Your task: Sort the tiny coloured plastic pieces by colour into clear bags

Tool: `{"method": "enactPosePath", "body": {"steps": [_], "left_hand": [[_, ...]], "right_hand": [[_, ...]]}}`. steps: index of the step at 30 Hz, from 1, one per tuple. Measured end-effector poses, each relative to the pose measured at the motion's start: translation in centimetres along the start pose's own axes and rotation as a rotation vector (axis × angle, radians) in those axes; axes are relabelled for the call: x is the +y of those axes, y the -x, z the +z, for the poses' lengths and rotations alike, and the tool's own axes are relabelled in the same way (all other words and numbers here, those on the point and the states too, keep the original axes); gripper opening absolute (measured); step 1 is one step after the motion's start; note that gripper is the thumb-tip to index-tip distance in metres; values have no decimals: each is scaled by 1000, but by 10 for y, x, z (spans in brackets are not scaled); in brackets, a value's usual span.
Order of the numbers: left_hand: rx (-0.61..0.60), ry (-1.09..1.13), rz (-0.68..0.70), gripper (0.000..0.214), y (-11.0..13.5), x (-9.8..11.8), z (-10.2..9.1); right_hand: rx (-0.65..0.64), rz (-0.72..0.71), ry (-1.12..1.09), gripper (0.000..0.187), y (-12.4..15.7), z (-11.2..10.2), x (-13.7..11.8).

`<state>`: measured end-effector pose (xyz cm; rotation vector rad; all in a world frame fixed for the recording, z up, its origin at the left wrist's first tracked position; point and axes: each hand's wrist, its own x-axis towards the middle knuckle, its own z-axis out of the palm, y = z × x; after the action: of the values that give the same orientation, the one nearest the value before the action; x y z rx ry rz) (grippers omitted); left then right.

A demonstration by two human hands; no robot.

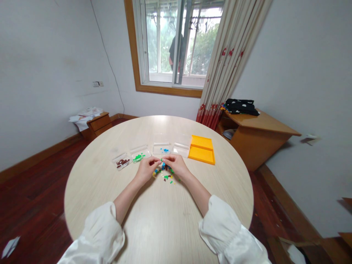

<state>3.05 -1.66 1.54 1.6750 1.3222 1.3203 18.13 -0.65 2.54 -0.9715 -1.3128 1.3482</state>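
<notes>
I find the green piece point(161, 160) held over the middle of the table point(154, 220), pinched where the fingertips of the left hand point(145, 169) and the right hand point(176, 165) meet, both closed on it. Below and between the hands I record a loose pile point(166, 177) of blue, green, brown and yellow bits. Beyond it, left to right in an arc, I note a clear tray point(119, 169) of brown bits, a second tray point(140, 149) with green, a third tray point(156, 149) with blue, a fourth tray point(180, 149) and an open yellow case point(202, 154).
</notes>
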Motion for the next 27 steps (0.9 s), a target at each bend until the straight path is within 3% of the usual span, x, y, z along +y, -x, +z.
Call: {"method": "enactPosePath", "body": {"steps": [27], "left_hand": [[-18, 206, -74, 25, 2, 8, 4]], "right_hand": [[54, 102, -103, 29, 1, 2, -3]]}}
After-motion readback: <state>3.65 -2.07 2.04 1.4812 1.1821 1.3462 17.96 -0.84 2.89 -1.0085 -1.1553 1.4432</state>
